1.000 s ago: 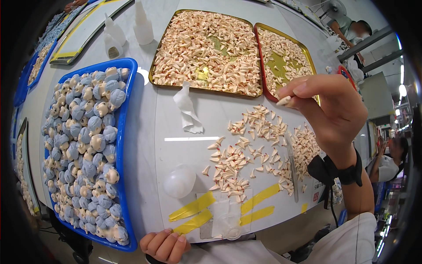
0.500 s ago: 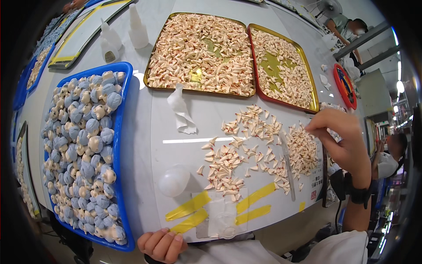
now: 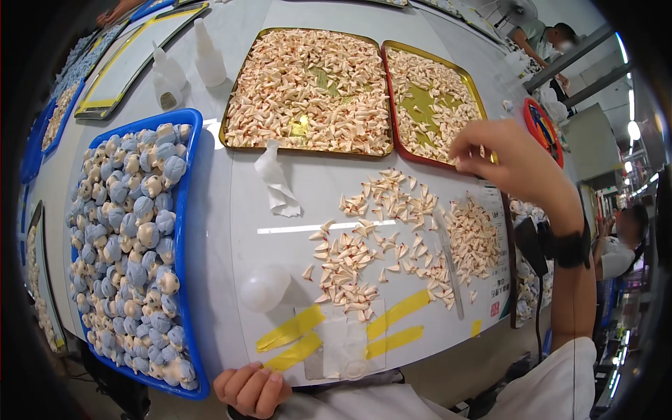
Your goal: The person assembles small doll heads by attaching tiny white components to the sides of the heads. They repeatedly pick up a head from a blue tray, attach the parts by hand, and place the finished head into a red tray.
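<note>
My right hand (image 3: pixel 514 157) hangs over the near right corner of the smaller gold tray (image 3: pixel 478 77), thumb and fingers pinched together. Whatever sits between those fingertips is too small to make out. Both this tray and the larger gold tray (image 3: pixel 301 148) hold many small cream, pointed pieces with reddish tips. More such pieces (image 3: pixel 346 259) lie loose on the table, parted by a thin metal strip (image 3: pixel 449 266) from a denser pile (image 3: pixel 474 234). At the near table edge, beside yellow tape strips (image 3: pixel 290 329), my left hand (image 3: pixel 252 390) is curled closed; its palm is hidden.
A blue basket (image 3: pixel 189 210) of small blue-and-cream heads stands at the left. Squeeze bottles (image 3: pixel 208 59), crumpled tissue (image 3: pixel 275 182) and a translucent white dome (image 3: pixel 264 288) are on the table. A red round basket (image 3: pixel 530 126) lies far right; other people sit beyond.
My right hand has moved left and away from me, from above the table's right side to the smaller tray's corner. The left hand stays curled at the table edge. The view has shifted slightly.
</note>
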Action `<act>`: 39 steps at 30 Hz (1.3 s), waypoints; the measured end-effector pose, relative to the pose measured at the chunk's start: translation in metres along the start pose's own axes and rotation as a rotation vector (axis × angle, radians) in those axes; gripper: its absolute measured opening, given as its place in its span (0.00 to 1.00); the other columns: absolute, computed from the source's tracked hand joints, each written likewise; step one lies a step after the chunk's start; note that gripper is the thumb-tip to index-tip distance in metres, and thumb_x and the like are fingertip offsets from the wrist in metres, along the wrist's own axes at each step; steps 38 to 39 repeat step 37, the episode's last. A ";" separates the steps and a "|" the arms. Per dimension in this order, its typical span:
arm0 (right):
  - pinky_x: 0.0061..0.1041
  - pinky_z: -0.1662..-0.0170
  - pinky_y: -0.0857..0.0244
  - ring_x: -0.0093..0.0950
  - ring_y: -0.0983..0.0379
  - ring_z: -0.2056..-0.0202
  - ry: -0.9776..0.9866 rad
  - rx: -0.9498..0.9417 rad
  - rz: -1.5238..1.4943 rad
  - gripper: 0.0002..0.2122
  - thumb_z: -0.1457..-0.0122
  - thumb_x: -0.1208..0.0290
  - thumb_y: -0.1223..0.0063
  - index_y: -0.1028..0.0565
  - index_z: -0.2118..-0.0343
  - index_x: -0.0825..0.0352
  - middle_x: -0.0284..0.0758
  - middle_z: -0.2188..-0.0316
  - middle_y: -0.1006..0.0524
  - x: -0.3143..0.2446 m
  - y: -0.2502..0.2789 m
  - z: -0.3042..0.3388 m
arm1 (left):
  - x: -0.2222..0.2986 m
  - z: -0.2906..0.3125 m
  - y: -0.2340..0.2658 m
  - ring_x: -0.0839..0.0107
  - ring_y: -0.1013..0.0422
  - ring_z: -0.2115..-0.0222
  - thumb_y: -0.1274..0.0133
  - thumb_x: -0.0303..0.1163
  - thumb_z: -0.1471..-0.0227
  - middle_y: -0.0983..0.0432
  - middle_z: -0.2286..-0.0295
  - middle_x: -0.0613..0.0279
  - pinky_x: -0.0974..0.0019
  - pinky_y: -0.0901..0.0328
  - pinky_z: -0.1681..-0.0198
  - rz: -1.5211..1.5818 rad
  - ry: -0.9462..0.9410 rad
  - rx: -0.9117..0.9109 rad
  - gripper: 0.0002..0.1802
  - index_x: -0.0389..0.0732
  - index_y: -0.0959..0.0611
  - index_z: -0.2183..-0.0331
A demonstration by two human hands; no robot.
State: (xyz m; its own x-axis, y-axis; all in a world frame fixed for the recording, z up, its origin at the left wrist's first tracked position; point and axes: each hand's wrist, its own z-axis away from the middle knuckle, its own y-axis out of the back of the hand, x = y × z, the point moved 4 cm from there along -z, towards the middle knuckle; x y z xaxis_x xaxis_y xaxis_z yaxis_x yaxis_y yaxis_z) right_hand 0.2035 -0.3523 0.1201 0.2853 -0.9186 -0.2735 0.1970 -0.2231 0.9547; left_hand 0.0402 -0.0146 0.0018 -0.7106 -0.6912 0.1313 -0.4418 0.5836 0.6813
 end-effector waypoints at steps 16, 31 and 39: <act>0.28 0.69 0.38 0.31 0.31 0.72 0.067 0.117 0.131 0.05 0.55 0.77 0.45 0.26 0.74 0.68 0.36 0.76 0.27 0.045 -0.029 -0.146 | -0.001 -0.007 0.006 0.73 0.32 0.73 0.54 0.33 0.50 0.30 0.72 0.68 0.69 0.41 0.70 0.004 -0.040 -0.029 0.05 0.47 0.26 0.68; 0.18 0.68 0.42 0.18 0.37 0.74 0.026 0.180 -0.232 0.04 0.47 0.73 0.51 0.29 0.72 0.68 0.28 0.77 0.30 0.038 -0.023 -0.132 | -0.002 -0.008 0.005 0.74 0.31 0.74 0.52 0.31 0.53 0.29 0.73 0.68 0.70 0.40 0.71 0.035 -0.039 -0.016 0.06 0.47 0.26 0.68; 0.15 0.61 0.44 0.15 0.37 0.68 0.060 -0.006 -0.635 0.05 0.45 0.69 0.52 0.30 0.68 0.64 0.24 0.73 0.31 0.024 -0.024 -0.114 | -0.001 0.008 -0.003 0.72 0.35 0.79 0.54 0.30 0.57 0.33 0.77 0.68 0.67 0.44 0.75 0.011 -0.049 0.100 0.05 0.46 0.29 0.72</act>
